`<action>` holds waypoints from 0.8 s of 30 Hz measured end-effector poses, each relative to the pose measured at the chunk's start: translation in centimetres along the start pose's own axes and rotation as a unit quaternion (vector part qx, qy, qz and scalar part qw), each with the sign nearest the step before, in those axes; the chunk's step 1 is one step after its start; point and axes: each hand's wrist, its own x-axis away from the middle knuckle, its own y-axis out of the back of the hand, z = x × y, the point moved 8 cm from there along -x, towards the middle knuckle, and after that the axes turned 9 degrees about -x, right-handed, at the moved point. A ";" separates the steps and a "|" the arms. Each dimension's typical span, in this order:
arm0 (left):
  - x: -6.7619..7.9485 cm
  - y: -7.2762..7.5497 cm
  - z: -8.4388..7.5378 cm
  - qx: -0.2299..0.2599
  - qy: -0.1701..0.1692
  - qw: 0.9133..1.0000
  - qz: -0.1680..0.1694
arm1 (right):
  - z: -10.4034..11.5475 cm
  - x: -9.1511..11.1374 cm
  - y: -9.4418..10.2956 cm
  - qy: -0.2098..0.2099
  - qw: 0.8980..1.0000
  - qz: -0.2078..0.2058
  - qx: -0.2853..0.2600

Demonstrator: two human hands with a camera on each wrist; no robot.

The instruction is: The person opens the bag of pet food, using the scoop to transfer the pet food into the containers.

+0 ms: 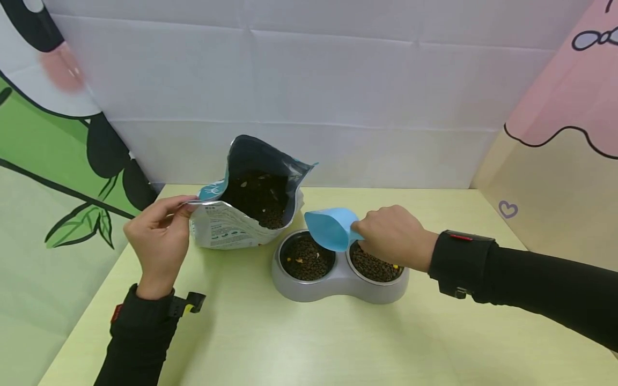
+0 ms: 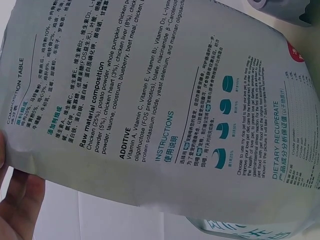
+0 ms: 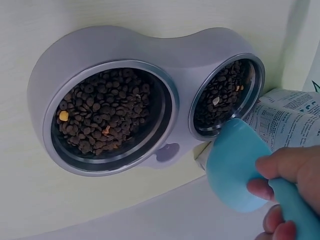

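The left hand (image 1: 161, 244) is curled at the bag's (image 1: 241, 217) left top edge, which is pinched between thumb and fingers. The bag is stood on the bench (image 1: 299, 343), mouth held open and facing the camera, with dark kibble (image 1: 263, 206) seen inside. In the left wrist view the bag's printed back panel (image 2: 165, 115) fills the picture; only a bit of the hand (image 2: 17, 200) is seen at the lower left edge.

The right hand (image 1: 393, 236) is closed around the handle of a blue scoop (image 1: 330, 229). The scoop is held in the air, above the gap between the bag and the double bowl (image 1: 338, 284), its open end tilted toward the left bowl. Whether anything is in the scoop cannot be told. In the right wrist view the scoop (image 3: 235, 172) is seen from behind, with the fingers (image 3: 290, 167) wrapped on its handle, just beside the feeder's rim.

The double bowl is set on the bench, just right of the bag and close to it. Both steel bowls are filled with brown kibble, a few yellow and orange pieces mixed in: left bowl (image 1: 307, 257), right bowl (image 1: 375, 265). In the right wrist view both bowls are seen full (image 3: 102, 115).

Black sleeves and wrist straps are worn on both arms. White panels are stood behind the bench, and printed boards at the left and right sides.
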 end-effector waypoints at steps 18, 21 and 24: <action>-0.5 -0.1 -0.2 -0.006 0.002 1.000 -0.002 | -2.6 1.6 -0.3 -0.046 0.998 -0.035 -0.037; -0.7 -0.1 0.0 -0.008 0.010 1.000 -0.001 | -3.6 2.4 -0.5 -0.073 0.995 -0.035 -0.055; -1.0 -0.2 0.0 -0.010 0.017 1.000 -0.001 | -4.6 3.2 -0.9 -0.095 0.992 -0.038 -0.074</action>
